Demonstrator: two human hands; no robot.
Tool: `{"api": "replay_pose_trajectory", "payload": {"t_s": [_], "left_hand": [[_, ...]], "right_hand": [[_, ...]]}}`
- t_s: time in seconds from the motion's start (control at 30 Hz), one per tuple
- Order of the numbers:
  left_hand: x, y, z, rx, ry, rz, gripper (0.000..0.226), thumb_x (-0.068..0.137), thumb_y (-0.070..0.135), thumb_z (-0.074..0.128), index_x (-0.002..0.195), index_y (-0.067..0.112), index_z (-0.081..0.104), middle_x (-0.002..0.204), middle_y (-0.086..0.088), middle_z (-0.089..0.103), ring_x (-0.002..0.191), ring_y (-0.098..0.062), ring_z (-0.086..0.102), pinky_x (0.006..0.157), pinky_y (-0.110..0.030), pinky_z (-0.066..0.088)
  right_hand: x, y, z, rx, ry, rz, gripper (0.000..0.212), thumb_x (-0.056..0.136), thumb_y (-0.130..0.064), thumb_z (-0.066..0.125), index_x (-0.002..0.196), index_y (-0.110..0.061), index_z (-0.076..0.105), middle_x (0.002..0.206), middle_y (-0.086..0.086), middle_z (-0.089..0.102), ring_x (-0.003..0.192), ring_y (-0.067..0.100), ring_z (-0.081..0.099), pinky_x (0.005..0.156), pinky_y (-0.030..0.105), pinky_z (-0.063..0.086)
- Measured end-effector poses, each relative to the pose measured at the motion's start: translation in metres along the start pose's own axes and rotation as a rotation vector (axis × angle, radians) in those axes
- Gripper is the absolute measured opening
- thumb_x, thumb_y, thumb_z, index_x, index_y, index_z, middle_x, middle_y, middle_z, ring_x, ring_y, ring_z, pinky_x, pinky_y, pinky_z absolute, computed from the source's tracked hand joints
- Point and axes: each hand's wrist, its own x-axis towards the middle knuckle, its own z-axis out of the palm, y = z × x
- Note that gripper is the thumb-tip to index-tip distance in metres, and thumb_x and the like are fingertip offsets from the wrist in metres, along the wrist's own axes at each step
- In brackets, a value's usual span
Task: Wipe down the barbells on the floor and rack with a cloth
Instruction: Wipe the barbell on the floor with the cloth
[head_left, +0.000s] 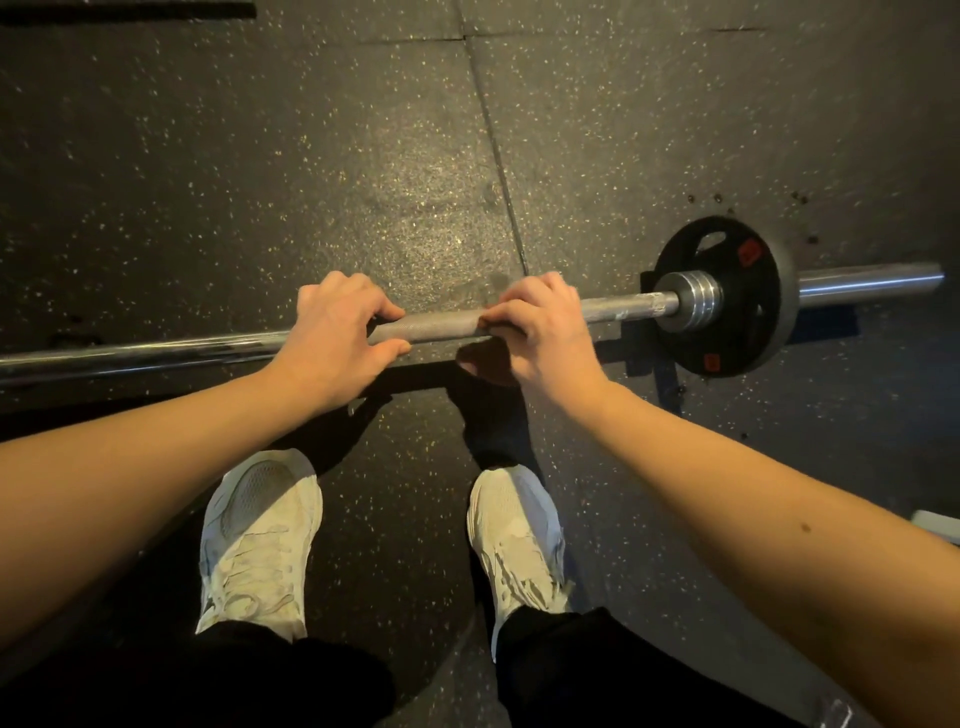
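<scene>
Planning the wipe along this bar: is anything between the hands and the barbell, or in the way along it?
Nothing visible stands between them: the left hand and right hand both grip the barbell on its knurled stretch. Farther right, a black weight plate sits on the bar and would likely stop a wipe there.

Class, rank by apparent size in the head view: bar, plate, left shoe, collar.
1. bar, nearly spanning the frame.
2. plate and left shoe look alike; the shoe is nearer the camera, so unranked.
3. collar.
</scene>
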Motion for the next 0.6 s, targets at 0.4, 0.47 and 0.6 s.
{"api": "replay_pose_trajectory", "payload": {"t_s": [0.4, 0.47, 0.6], "left_hand": [[0.004, 0.010, -0.002, 0.128, -0.027, -0.051, 0.033, 0.087, 0.039, 0.079, 0.117, 0.025, 0.072, 0.106, 0.002, 0.061, 0.109, -0.026, 0.050, 0.090, -0.046, 0.033], [0.005, 0.012, -0.004, 0.159, -0.025, -0.048, 0.033, 0.086, 0.039, 0.079, 0.115, 0.025, 0.073, 0.105, 0.002, 0.062, 0.108, -0.027, 0.052, 0.088, -0.046, 0.034], [0.013, 0.028, -0.006, 0.306, -0.070, -0.053, 0.030, 0.085, 0.039, 0.075, 0.111, 0.025, 0.068, 0.106, 0.001, 0.062, 0.108, -0.028, 0.052, 0.087, -0.045, 0.034]], "right_hand": [[0.006, -0.029, 0.023, 0.029, 0.002, 0.009, 0.007, 0.085, -0.017, 0.074, 0.089, -0.011, 0.075, 0.094, 0.007, 0.062, 0.089, 0.031, 0.052, 0.070, 0.041, 0.038], [-0.004, -0.010, 0.010, -0.006, 0.043, 0.066, 0.008, 0.085, -0.010, 0.075, 0.092, -0.011, 0.076, 0.096, 0.006, 0.063, 0.091, 0.030, 0.052, 0.071, 0.043, 0.041], [-0.028, 0.007, -0.025, 0.053, 0.141, 0.382, 0.012, 0.089, -0.012, 0.075, 0.101, -0.012, 0.077, 0.100, 0.002, 0.064, 0.098, 0.022, 0.055, 0.086, 0.036, 0.047]]}}
